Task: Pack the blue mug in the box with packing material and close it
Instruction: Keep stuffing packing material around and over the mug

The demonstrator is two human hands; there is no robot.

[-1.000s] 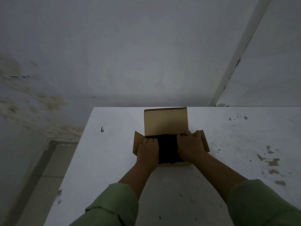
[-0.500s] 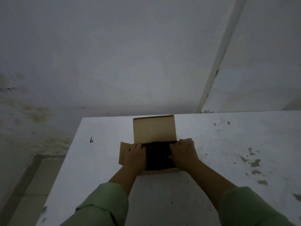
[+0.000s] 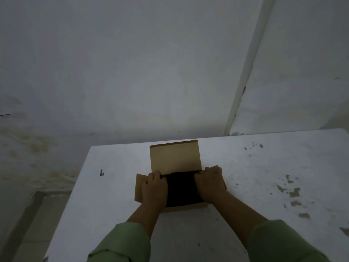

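Note:
A brown cardboard box (image 3: 186,206) sits on the white table (image 3: 113,195), its back lid flap (image 3: 174,157) standing up and its left side flap (image 3: 139,186) folded outward. Dark packing material (image 3: 181,188) fills the inside. No blue mug shows; it may be hidden under the material. My left hand (image 3: 154,188) lies on the box's left side with its fingers curled into the dark material. My right hand (image 3: 210,183) does the same on the right side and covers the right flap.
The table's left edge (image 3: 75,186) drops to a tiled floor. A small dark mark (image 3: 101,173) lies left of the box. Brownish stains (image 3: 292,191) spot the table on the right. A grey wall stands just behind the table.
Both hands stay on the box sides over the dark material. The right side flap, seen a second ago, is now under my right hand. The view has shifted a little.

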